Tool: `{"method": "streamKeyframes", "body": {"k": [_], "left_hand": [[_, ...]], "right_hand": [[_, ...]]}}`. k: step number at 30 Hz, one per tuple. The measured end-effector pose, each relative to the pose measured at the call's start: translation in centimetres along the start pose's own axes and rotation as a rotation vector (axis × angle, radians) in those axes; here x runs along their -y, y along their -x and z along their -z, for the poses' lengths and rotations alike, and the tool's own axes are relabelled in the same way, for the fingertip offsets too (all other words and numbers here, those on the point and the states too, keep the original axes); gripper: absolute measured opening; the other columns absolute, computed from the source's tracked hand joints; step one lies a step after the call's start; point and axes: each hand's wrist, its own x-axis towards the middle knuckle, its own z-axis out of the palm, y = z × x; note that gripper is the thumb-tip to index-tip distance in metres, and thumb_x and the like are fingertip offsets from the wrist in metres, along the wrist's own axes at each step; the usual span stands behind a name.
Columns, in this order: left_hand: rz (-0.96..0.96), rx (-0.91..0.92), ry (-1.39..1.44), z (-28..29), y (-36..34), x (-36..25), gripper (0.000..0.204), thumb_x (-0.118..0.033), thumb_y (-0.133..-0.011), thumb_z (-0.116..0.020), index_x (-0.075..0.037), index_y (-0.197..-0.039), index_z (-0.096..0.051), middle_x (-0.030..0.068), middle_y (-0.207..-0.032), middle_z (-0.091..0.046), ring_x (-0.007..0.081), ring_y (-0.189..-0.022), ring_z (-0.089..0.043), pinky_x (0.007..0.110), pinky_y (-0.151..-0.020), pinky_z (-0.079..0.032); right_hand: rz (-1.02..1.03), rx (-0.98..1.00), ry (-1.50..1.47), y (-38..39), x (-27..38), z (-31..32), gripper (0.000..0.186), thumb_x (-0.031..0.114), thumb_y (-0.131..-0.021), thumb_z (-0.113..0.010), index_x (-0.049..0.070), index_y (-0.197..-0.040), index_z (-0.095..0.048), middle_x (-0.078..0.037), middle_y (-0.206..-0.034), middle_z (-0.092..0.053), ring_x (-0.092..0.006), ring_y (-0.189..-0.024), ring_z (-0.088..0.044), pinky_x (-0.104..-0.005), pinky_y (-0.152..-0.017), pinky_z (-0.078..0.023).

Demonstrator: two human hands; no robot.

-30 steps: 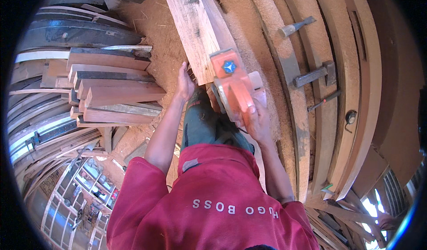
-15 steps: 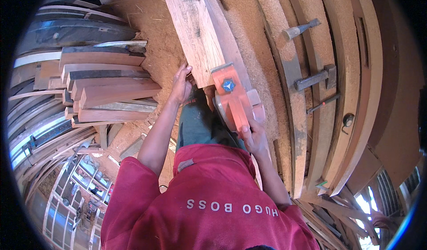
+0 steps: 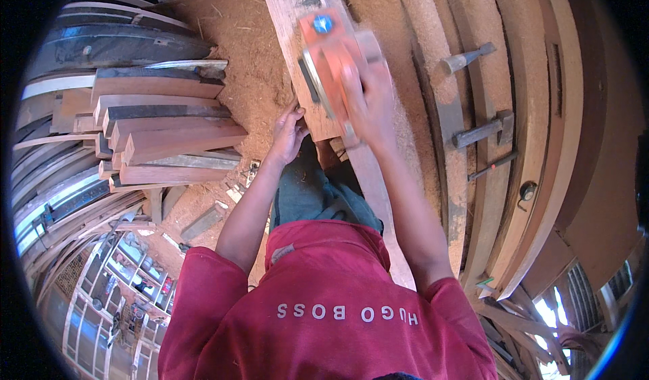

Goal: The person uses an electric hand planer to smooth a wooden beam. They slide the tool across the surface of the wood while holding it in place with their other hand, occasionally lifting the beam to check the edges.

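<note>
My right hand (image 3: 368, 106) is closed round the rear handle of an orange electric hand planer (image 3: 332, 52) with a blue front knob. The planer, slightly blurred, rests on top of a pale wooden plank (image 3: 284, 12). That plank runs away from me, its near end just in front of my legs. My left hand (image 3: 291, 135) grips the plank's left edge close to this end, fingers curled against it; some fingertips are hidden. Beneath and to the right of the plank lies another longer timber (image 3: 387, 211).
Curved timbers (image 3: 483, 191) stretch along the right, dusted with sawdust. On them lie a chisel (image 3: 468, 58), a hammer (image 3: 481, 131), a thin dark rod (image 3: 492, 166) and a small round dark item (image 3: 527, 191). Stacked boards (image 3: 179, 140) stand at left. Sawdust (image 3: 247, 49) covers the ground.
My right hand has pushed the planer forward along the plank, away from me, its arm now stretched further. My left hand stays at the plank's edge, shifted slightly right.
</note>
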Motion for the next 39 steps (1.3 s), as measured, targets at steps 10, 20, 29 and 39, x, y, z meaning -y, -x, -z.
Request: {"method": "streamKeyframes", "body": {"k": [10, 20, 29, 39], "left_hand": [[0.008, 0.050, 0.046, 0.8, -0.4, 0.3, 0.064, -0.024, -0.094, -0.056, -0.013, -0.153, -0.035, 0.0053, -0.130, -0.057, 0.0198, -0.113, -0.058, 0.039, -0.097, -0.047], [-0.002, 0.080, 0.004, 0.9, -0.6, -0.2, 0.061, -0.023, -0.095, -0.051, -0.009, -0.152, -0.034, 0.0103, -0.136, -0.055, 0.0230, -0.116, -0.058, 0.043, -0.098, -0.049], [-0.062, 0.036, -0.240, 1.3, -1.5, -2.6, 0.057, -0.008, -0.088, -0.072, -0.002, -0.139, -0.048, 0.0099, -0.124, -0.063, 0.0182, -0.110, -0.062, 0.032, -0.091, -0.053], [0.090, 0.190, -0.294, 0.4, -3.3, -8.2, 0.092, 0.006, -0.081, -0.075, -0.006, -0.153, -0.018, 0.0165, -0.129, -0.056, 0.0232, -0.112, -0.061, 0.038, -0.095, -0.054]], "right_hand": [[-0.032, 0.144, 0.030, 1.1, -0.9, 1.0, 0.049, 0.041, -0.100, -0.048, 0.003, -0.131, -0.055, -0.022, -0.097, -0.066, -0.0335, -0.087, -0.065, -0.0415, -0.073, -0.049], [-0.567, 0.250, -0.083, 18.9, -0.7, 7.5, 0.054, 0.048, -0.098, -0.049, -0.002, -0.091, -0.068, -0.009, -0.059, -0.061, -0.0236, -0.057, -0.065, -0.0368, -0.057, -0.049], [-0.457, 0.203, -0.043, 1.5, 0.3, 1.3, 0.050, 0.045, -0.098, -0.052, -0.003, -0.096, -0.069, -0.012, -0.060, -0.063, -0.0246, -0.059, -0.067, -0.0381, -0.059, -0.051], [-0.356, 0.195, -0.033, -17.8, 1.9, -5.7, 0.050, 0.044, -0.099, -0.051, -0.003, -0.108, -0.067, -0.024, -0.091, -0.069, -0.0308, -0.085, -0.068, -0.0391, -0.072, -0.050]]}}
